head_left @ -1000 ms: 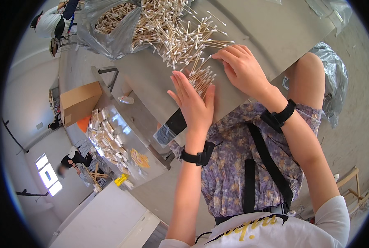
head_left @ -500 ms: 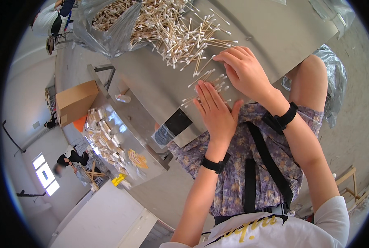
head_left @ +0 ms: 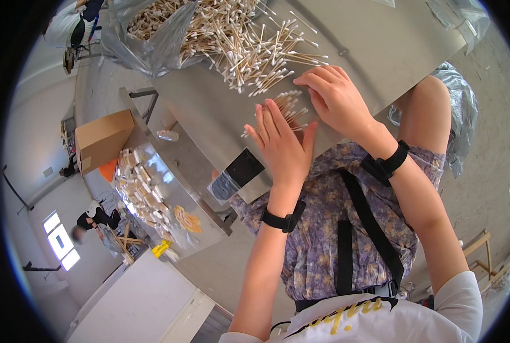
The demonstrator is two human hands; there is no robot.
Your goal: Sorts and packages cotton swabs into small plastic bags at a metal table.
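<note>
My left hand (head_left: 282,150) lies flat with its fingers stretched and thumb apart, over a small bunch of cotton swabs (head_left: 287,103) on the metal table (head_left: 209,108). The swabs lie side by side, partly hidden under my fingers and palm. Just right of the bunch is my right hand (head_left: 338,100), its fingers bent and its thumb apart from the index finger, with nothing visible between them. Beyond both hands spreads a loose heap of cotton swabs (head_left: 249,57), spilling from a grey plastic bag (head_left: 152,54).
A black flat object (head_left: 244,167) with clear film sits at the table's near left edge. On another table at left are many small packs of swabs (head_left: 146,191) and a cardboard box (head_left: 102,140). Clear plastic bags (head_left: 458,114) hang at right. A person (head_left: 98,220) sits farther off.
My left hand has slid left and slightly away from me. The scattered swabs beneath it now lie closer together in a bunch. My right hand has barely moved.
</note>
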